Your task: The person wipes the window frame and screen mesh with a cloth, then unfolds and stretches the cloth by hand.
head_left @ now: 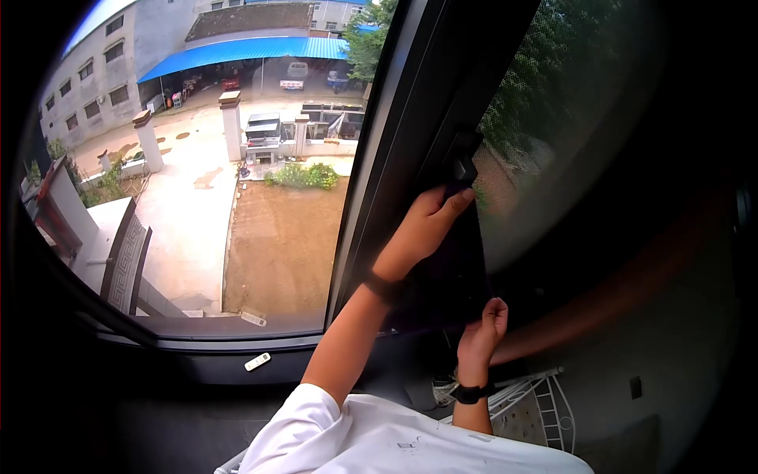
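Observation:
A very dark, purplish cloth (pixel 450 272) hangs between my two hands in front of the black window frame (pixel 418 103). My left hand (pixel 430 217) is closed on its upper part, thumb on top, just below the black window handle (pixel 464 166). Whether the fingers also touch the handle, I cannot tell. Lower and to the right, my right hand (pixel 485 328) is closed, its fingertips pinching a lower corner of the cloth. Most of the cloth blends into the dark frame.
A white remote control (pixel 257 362) lies on the dark sill left of my arm. Mesh screen (pixel 513 150) fills the pane at right. Beneath my right hand is a white metal rack (pixel 545 403). Through the glass, a yard (pixel 284 245) shows.

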`<state>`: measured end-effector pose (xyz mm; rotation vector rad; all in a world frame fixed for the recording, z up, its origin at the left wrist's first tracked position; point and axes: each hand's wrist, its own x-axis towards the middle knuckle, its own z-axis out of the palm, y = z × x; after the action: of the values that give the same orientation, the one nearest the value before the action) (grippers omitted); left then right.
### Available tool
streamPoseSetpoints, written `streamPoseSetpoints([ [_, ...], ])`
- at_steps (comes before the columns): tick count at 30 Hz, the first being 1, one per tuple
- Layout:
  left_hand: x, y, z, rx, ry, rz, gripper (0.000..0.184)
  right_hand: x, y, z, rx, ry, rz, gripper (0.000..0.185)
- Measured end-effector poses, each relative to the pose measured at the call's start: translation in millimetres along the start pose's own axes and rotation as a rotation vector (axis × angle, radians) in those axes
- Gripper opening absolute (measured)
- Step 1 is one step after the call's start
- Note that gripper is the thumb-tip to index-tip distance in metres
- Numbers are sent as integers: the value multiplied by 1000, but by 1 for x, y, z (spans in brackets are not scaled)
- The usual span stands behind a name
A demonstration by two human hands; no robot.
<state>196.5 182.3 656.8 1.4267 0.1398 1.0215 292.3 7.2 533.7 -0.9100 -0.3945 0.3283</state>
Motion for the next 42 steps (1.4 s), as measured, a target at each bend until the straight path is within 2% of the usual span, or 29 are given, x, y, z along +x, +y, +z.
streamPoseSetpoints([
  [3, -7, -13, -1, -63, 4, 51, 28, -5, -9, 2, -90, 113, -105, 11],
  [7, -9, -19, -1, -20, 34, 39, 21, -1, 5, -9, -99, 76, -129, 11],
  [9, -13, -21, -1, 13, 74, -39, 21, -1, 13, -18, -28, 5, 10, 7],
  [13, -20, -36, -2, 50, 112, 56, 20, 2, 15, -15, -79, 72, 71, 11],
  [15, -30, -40, -17, 93, 57, 84, 21, 0, 7, -7, -34, 87, 109, 13],
  [18, -30, -48, -35, 428, -96, -6, 27, 6, -17, 1, 20, 75, 68, 12],
  [19, -23, -41, -31, 426, -87, 18, 27, 4, -26, 4, -6, 73, -8, 13],
  [21, -19, -20, -29, 459, -58, 286, 29, -4, -45, 17, -38, 39, -138, 16],
  [23, -8, 7, -22, 411, -36, 210, 30, -8, -50, 24, -63, 6, -182, 18],
  [25, 3, 23, -16, 259, -118, -96, 28, -11, -53, 35, -103, 9, -275, 19],
  [27, 5, 5, -13, 276, -97, -87, 27, -11, -50, 34, -132, -25, -266, 19],
  [29, 4, -4, -4, 159, -12, 35, 25, -12, -45, 36, -154, -96, -215, 18],
  [33, 4, -7, 1, -12, -13, 57, 26, -18, -34, 32, -209, -105, -113, 15],
  [35, 3, -8, 1, 18, -13, 50, 27, -19, -28, 36, -181, -97, -102, 15],
  [39, 4, -14, -2, 29, -60, 61, 30, -27, -34, 59, -195, -53, -144, 18],
  [41, 3, -5, -2, 40, -78, 26, 31, -19, -44, 72, -206, -76, -317, 20],
  [42, 5, -11, 0, 10, -62, 72, 32, -13, -50, 79, -260, -88, -397, 22],
])
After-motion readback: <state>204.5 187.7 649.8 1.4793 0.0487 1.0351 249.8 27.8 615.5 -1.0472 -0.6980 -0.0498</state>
